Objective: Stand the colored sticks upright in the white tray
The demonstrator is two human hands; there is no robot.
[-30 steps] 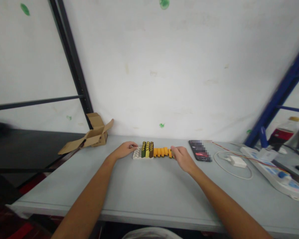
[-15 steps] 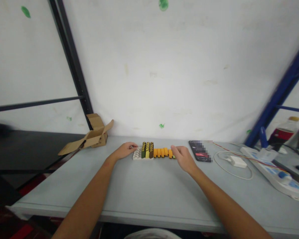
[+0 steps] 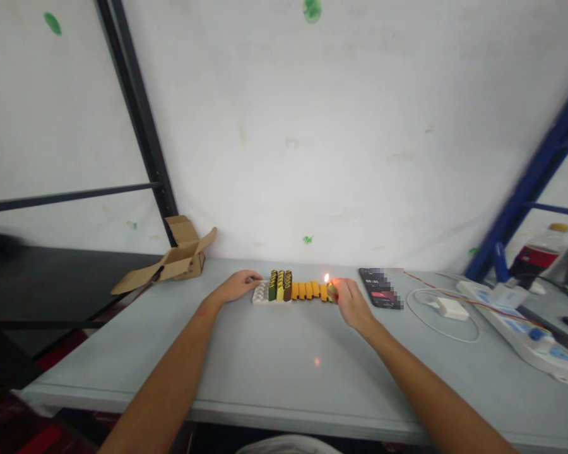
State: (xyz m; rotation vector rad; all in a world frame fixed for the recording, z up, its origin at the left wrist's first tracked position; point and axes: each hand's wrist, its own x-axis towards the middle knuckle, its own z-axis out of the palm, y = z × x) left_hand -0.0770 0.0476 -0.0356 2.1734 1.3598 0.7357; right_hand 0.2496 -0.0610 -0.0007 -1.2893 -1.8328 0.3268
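Note:
A white tray (image 3: 261, 292) with small sockets lies on the table, with three patterned lighters, green (image 3: 272, 287), yellow (image 3: 280, 287) and brown (image 3: 288, 287), side by side at its right end. Against the tray's left rear corner, my left hand (image 3: 237, 285) is closed, its fingertips on the edge. To the right of the tray, several orange pieces (image 3: 308, 290) form a row. Beyond the row's right end, my right hand (image 3: 352, 301) is closed around a greenish lighter (image 3: 332, 291); a small flame (image 3: 327, 277) burns at its top.
A phone (image 3: 379, 290) lies right of my right hand. Further right are a white charger (image 3: 452, 308), looped cables and a power strip (image 3: 525, 334). An open cardboard box (image 3: 184, 260) stands at the back left. A bottle (image 3: 542, 249) is at the far right.
A flame has appeared at the lighter in my right hand, and more of the lighter shows. My left hand and the tray have stayed in place.

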